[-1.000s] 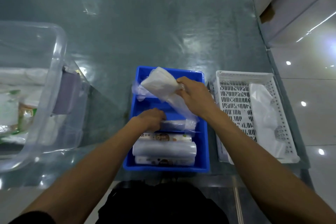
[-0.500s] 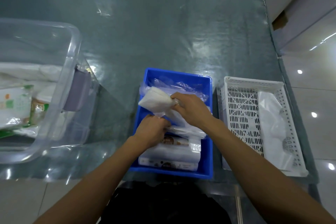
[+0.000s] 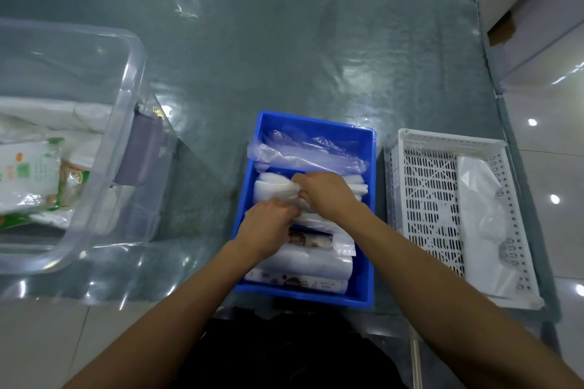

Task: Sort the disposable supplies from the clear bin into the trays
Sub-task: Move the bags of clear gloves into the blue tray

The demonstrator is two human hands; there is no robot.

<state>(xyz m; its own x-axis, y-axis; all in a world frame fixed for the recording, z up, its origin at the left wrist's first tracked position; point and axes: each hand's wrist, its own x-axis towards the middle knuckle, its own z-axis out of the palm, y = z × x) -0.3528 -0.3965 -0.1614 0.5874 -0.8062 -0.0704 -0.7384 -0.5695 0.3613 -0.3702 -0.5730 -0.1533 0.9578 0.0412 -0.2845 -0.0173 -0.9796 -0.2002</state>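
Note:
A blue tray [image 3: 366, 265] sits in front of me with several rolls of plastic bags [image 3: 313, 262] stacked in its near half. A white packet in clear wrap [image 3: 271, 189] lies flat in the tray's middle. My right hand [image 3: 325, 194] pinches the packet from above. My left hand [image 3: 268, 226] presses its near edge down against the rolls. Loose clear plastic film [image 3: 303, 151] bunches at the tray's far end. The clear bin [image 3: 126, 123] stands at the left, holding white and green-printed packs [image 3: 28, 174].
A white perforated tray [image 3: 423, 205] stands to the right of the blue one, with a white plastic-wrapped bundle [image 3: 483, 218] along its right side. All rest on a grey-green table [image 3: 284, 50]. A tiled floor lies beyond the right edge.
My right hand has lowered the white packet from above the blue tray down into it. My left hand moved up from the rolls to the packet's near edge.

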